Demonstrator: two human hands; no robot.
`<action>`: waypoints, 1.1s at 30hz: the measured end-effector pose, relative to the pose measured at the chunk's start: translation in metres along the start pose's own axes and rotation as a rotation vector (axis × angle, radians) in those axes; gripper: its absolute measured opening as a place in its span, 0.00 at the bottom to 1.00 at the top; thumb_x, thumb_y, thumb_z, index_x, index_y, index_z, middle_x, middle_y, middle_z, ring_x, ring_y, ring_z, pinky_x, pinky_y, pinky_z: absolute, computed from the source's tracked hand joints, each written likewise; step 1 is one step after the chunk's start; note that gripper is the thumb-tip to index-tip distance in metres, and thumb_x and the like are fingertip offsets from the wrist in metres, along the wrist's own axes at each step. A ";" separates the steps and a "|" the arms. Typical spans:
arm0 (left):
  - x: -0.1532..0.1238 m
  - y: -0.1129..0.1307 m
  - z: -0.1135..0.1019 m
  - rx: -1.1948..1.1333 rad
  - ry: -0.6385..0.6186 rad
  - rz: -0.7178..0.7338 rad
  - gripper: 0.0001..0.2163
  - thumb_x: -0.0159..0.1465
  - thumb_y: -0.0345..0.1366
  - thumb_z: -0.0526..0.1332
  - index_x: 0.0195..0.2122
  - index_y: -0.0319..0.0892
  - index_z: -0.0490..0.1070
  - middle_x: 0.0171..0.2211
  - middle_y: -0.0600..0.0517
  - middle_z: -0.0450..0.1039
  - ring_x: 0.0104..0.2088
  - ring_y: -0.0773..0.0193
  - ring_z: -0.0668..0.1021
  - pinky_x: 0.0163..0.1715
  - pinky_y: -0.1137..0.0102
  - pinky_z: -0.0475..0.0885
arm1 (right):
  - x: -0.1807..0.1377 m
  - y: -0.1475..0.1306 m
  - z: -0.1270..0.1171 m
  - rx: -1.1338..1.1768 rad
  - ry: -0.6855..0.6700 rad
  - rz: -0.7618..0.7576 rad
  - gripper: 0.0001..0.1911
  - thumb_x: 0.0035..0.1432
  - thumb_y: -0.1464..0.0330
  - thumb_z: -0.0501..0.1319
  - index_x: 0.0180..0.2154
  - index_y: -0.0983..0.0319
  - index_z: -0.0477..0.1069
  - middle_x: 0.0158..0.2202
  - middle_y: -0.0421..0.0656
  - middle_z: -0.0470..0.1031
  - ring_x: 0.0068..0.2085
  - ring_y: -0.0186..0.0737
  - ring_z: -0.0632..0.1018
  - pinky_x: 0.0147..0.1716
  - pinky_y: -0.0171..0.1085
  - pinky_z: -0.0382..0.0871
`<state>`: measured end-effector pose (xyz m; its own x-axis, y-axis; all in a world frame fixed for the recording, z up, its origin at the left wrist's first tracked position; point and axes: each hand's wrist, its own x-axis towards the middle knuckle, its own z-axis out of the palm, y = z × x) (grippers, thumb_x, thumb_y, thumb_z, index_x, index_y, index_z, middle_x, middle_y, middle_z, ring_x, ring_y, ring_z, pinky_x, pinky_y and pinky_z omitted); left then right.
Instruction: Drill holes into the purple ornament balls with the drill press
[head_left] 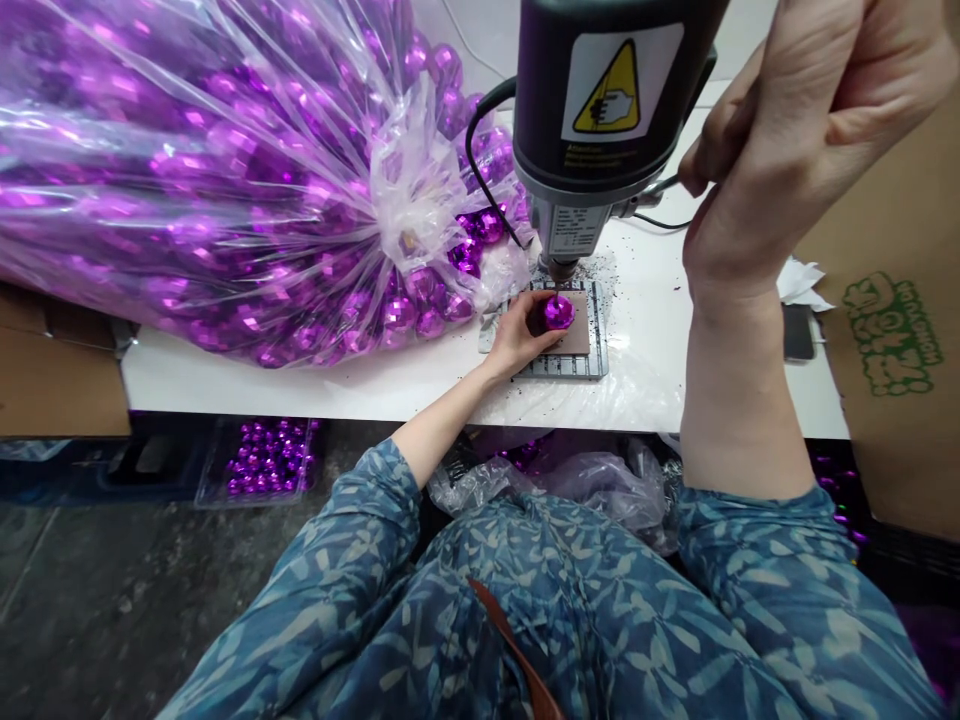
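Observation:
My left hand (519, 335) has its thumb and fingers closed round a shiny purple faceted ball (559, 312). The ball rests on a flat brown board (576, 338) on the slotted metal base (598, 362) of a small drill press (574, 225). Right above the ball is the drill's chuck, with the bit meeting its top; whether it has entered, I cannot tell. At upper right my right hand (817, 130) is wrapped round the press's feed lever (666, 185), most of which the fingers hide. A yellow warning label marks the black motor housing.
A big clear plastic bag (225, 180) of purple balls fills the table's left side. Dark shavings lie around the base. A cardboard box (892, 330) stands at right, by a phone-like dark object (799, 334). Below the table sits a clear bin (259, 465) of purple pieces.

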<state>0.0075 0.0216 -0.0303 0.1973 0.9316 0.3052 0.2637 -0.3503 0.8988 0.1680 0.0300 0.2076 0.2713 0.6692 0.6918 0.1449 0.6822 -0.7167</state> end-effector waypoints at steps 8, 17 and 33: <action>0.000 -0.001 -0.002 -0.058 -0.022 0.009 0.31 0.60 0.47 0.79 0.60 0.45 0.71 0.59 0.42 0.81 0.60 0.48 0.84 0.62 0.53 0.80 | -0.022 0.015 -0.001 0.020 0.160 -0.029 0.48 0.51 0.33 0.56 0.29 0.69 0.35 0.20 0.37 0.44 0.21 0.11 0.58 0.28 0.23 0.47; 0.000 -0.006 -0.001 -0.079 -0.031 0.010 0.31 0.60 0.49 0.79 0.60 0.47 0.71 0.59 0.43 0.80 0.60 0.49 0.83 0.63 0.51 0.79 | -0.051 0.050 -0.009 0.007 0.204 -0.087 0.46 0.60 0.37 0.54 0.29 0.71 0.34 0.19 0.40 0.32 0.21 0.09 0.52 0.26 0.20 0.49; -0.001 -0.009 0.001 -0.086 -0.019 -0.001 0.31 0.60 0.47 0.79 0.61 0.46 0.70 0.59 0.42 0.79 0.61 0.50 0.82 0.64 0.52 0.78 | -0.073 0.118 -0.023 -0.081 0.246 -0.207 0.44 0.65 0.38 0.47 0.23 0.73 0.41 0.18 0.43 0.33 0.23 0.11 0.46 0.28 0.23 0.53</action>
<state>0.0061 0.0233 -0.0388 0.2148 0.9298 0.2988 0.1817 -0.3386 0.9232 0.1871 0.0551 0.0704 0.4482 0.4210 0.7886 0.2938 0.7638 -0.5747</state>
